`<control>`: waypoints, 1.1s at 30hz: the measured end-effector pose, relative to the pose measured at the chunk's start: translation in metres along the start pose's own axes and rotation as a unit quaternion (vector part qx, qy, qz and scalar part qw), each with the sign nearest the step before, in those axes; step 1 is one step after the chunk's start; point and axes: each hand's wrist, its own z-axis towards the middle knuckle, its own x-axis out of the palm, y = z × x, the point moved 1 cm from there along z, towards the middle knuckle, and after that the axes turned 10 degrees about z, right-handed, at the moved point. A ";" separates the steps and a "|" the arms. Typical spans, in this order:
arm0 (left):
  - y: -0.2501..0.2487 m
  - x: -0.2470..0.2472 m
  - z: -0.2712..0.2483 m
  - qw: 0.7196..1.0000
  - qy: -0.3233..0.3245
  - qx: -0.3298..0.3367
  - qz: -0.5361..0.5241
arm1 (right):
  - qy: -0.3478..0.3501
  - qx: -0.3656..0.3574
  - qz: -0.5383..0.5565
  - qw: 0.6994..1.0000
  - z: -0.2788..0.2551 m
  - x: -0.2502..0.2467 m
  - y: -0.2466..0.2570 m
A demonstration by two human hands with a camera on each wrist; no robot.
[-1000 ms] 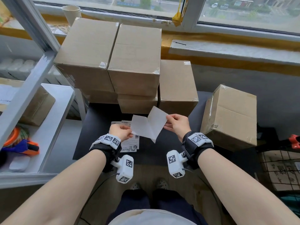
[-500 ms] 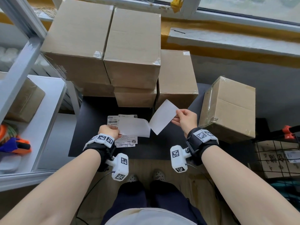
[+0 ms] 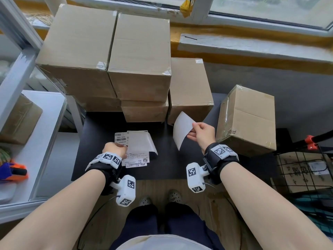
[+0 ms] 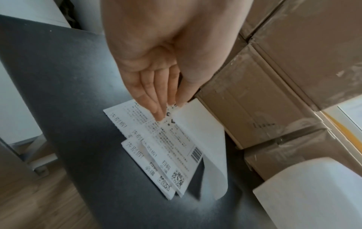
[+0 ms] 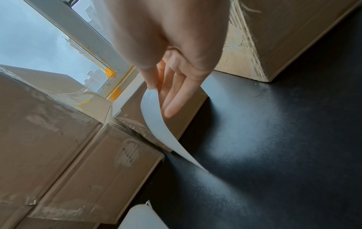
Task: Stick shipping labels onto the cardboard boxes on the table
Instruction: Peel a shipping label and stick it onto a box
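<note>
My right hand (image 3: pixel 200 134) pinches one edge of a peeled white label (image 3: pixel 182 129), blank side toward me, in the air above the black table (image 3: pixel 171 168). In the right wrist view the right hand (image 5: pixel 156 93) has thumb and fingers on the curling label (image 5: pixel 162 130). My left hand (image 3: pixel 114 149) pinches a corner of a white backing sheet (image 3: pixel 140 143) that lies curled over a stack of printed labels (image 3: pixel 137 159). The left wrist view shows the left hand (image 4: pixel 172 108), the sheet (image 4: pixel 203 139) and the stack (image 4: pixel 156 147). Several cardboard boxes (image 3: pixel 140 56) are piled behind; one low box (image 3: pixel 189 83) stands just beyond the label.
A separate cardboard box (image 3: pixel 248 120) stands on the table's right end, close to my right wrist. A white shelf (image 3: pixel 45 141) on the left carries a box and an orange-and-blue tape dispenser (image 3: pixel 12 172). A wire basket (image 3: pixel 302 174) sits low at the right.
The label has come apart from its backing. My right hand carried it right and up toward the boxes; my left hand lowered the backing sheet onto the label stack.
</note>
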 end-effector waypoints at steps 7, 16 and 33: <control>-0.056 -0.005 -0.055 0.969 0.001 0.223 0.107 | 0.049 0.006 0.037 0.998 -0.015 0.007 0.012; -0.149 0.017 -0.123 0.896 0.045 0.427 0.115 | 0.114 -0.037 0.077 0.990 -0.040 0.000 0.055; -0.198 0.039 -0.157 0.873 0.033 0.485 0.040 | 0.124 -0.110 0.109 0.980 -0.056 -0.042 0.077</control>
